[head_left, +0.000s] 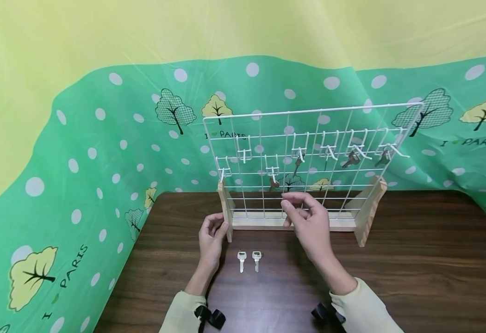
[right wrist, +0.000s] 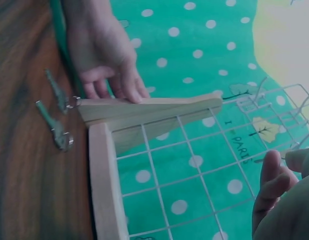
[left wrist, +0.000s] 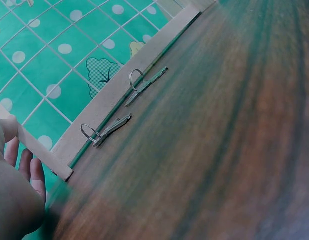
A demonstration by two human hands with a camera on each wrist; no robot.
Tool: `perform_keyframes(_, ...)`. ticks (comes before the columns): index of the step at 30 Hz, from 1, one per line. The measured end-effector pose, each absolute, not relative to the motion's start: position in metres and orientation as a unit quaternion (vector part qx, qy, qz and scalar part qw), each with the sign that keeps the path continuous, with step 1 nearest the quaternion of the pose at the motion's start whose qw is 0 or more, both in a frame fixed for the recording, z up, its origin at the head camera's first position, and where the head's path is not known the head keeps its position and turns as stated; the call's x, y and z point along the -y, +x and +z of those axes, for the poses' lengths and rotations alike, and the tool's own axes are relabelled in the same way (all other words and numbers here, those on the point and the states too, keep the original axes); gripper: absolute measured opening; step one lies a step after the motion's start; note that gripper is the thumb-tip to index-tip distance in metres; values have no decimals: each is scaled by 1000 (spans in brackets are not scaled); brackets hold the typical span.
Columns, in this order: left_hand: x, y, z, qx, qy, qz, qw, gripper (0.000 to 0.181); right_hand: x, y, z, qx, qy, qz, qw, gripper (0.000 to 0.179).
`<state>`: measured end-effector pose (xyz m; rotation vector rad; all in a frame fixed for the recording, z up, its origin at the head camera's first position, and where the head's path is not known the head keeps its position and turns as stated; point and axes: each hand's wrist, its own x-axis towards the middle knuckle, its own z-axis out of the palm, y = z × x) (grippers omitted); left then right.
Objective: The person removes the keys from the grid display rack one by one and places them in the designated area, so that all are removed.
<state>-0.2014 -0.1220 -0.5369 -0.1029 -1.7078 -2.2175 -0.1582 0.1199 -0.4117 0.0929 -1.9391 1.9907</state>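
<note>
A white wire grid rack with wooden side panels stands on the table. My left hand grips its left side panel, thumb at the front edge and fingers on the outer side. My right hand hovers before the grid with bent fingers and no object showing between thumb and forefinger. Just above its fingertips a key hangs on a lower hook. More keys hang higher, among them a key and another key. Two silver keys with rings, one left and one right, lie on the table.
White hooks, such as an upper left hook and a far left hook, jut forward from the grid. The dark wooden table reaches back to a green and yellow patterned cloth. A wooden crossbar joins the panels low down.
</note>
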Motion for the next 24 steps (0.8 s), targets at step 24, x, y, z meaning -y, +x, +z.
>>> perform_keyframes(24,122,-201,-537,604,-38,-778,170,29,-100,-185,-393,648,8,738,186,19)
